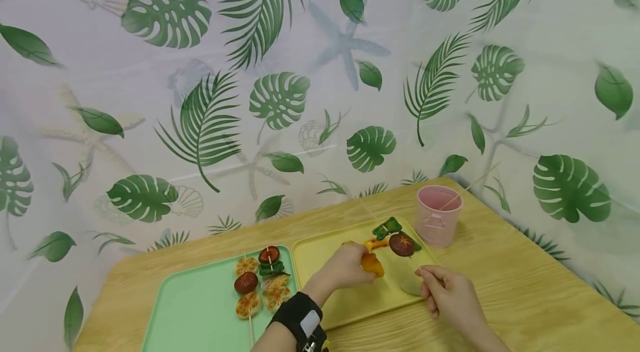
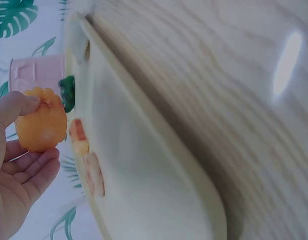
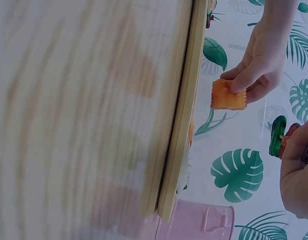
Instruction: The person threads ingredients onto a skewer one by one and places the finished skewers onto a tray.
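- A pale green tray [image 1: 200,307] lies to the left of the left hand's fingers [image 2: 43,175].
- On that tray, left of the same fingers, rests a loaded skewer [image 1: 246,282], a brown piece between two round patterned slices.
- Beside it, closer to the left fingers, lies a second loaded skewer [image 1: 271,268], green beneath red-brown.
- A pink bucket [image 1: 436,230] stands beyond the right hand's fingers [image 1: 433,272], a thin stick [image 1: 474,182] leaning out over its rim.
- The wood-grain table [image 1: 530,285] shows right of the right fingers.
- Farther off than either hand's fingers hangs a white backdrop [image 1: 390,19], printed with green leaves [image 1: 372,147].
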`<state>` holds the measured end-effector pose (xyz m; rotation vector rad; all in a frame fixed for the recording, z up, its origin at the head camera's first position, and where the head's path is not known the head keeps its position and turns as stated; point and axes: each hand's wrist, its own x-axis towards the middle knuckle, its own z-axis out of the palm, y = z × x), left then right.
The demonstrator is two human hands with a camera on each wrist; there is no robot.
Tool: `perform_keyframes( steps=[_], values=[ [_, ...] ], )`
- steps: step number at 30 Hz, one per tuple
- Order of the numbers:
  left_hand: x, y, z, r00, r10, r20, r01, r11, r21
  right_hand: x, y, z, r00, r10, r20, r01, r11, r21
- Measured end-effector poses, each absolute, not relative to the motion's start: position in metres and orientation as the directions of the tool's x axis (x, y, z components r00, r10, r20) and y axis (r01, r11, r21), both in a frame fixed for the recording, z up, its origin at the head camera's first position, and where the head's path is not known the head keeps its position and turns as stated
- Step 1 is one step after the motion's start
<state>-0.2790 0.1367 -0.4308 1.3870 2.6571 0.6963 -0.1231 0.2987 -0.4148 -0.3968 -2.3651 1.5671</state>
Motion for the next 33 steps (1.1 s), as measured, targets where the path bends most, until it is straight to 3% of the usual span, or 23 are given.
perform_keyframes(
  steps=[5,17,28,33],
  values=[
    [-0.286,0.117,-0.424,-0.628,0.767,0.132,0.736,0.53,0.422,-0.127,0.295,-0.416,-0.932,0.352,0.082,0.066,0.388,-0.92],
    [-0.304,0.068,-0.409,-0.761,0.635,0.132,0.541,0.509,0.669,-0.133,0.282,-0.417,-0.947,0.316,0.065,0.054,0.353,-0.934],
    [-0.31,0.021,-0.413,-0.866,0.492,0.094,0.386,0.536,0.751,-0.138,0.263,-0.419,-0.966,0.248,0.066,0.028,0.357,-0.934],
    [-0.313,0.006,-0.417,-0.913,0.406,0.029,0.24,0.479,0.844,-0.14,0.254,-0.422,-0.98,0.165,0.113,-0.046,0.362,-0.931]
  ],
)
